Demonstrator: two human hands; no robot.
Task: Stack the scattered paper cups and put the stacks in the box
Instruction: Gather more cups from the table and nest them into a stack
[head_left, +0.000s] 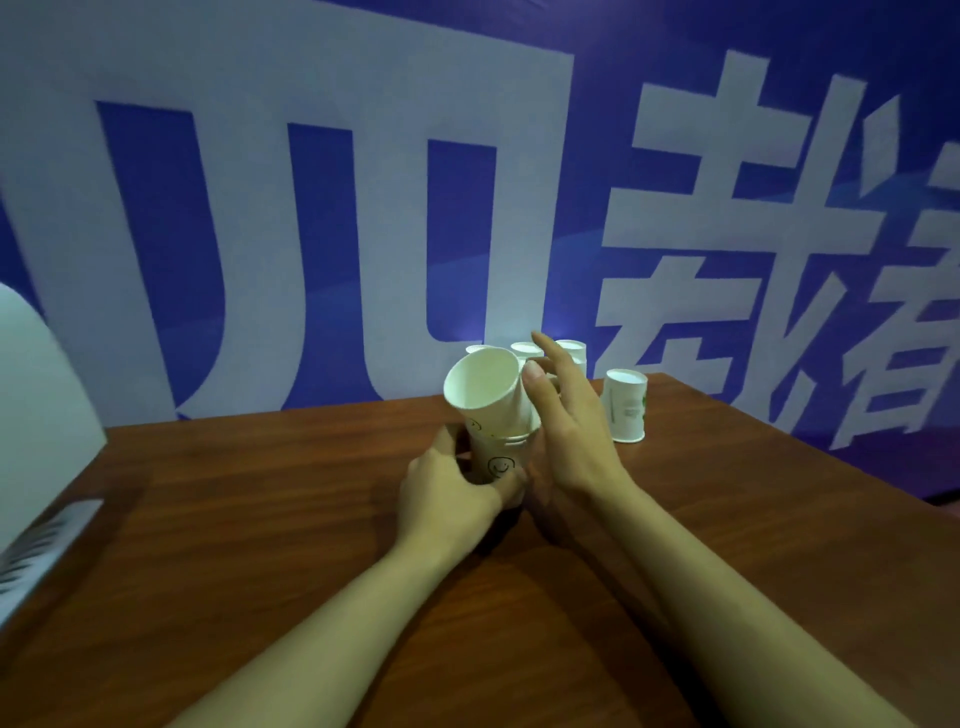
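A stack of white paper cups (493, 457) with a smiley face drawn on it stands on the brown wooden table (260, 519). My left hand (452, 488) grips the lower cup of the stack. The top cup (485, 395) sits tilted in the stack, its mouth facing me. My right hand (563, 415) is beside this cup with fingers straight, the thumb tip touching its side. One upside-down cup (626, 408) stands alone to the right. Behind my right hand are several more upside-down cups (571, 349), partly hidden.
A white box flap or lid (41, 395) rises at the table's left edge. A blue banner (311, 208) with large white characters hangs right behind the table. The table's right edge runs diagonally toward the lower right.
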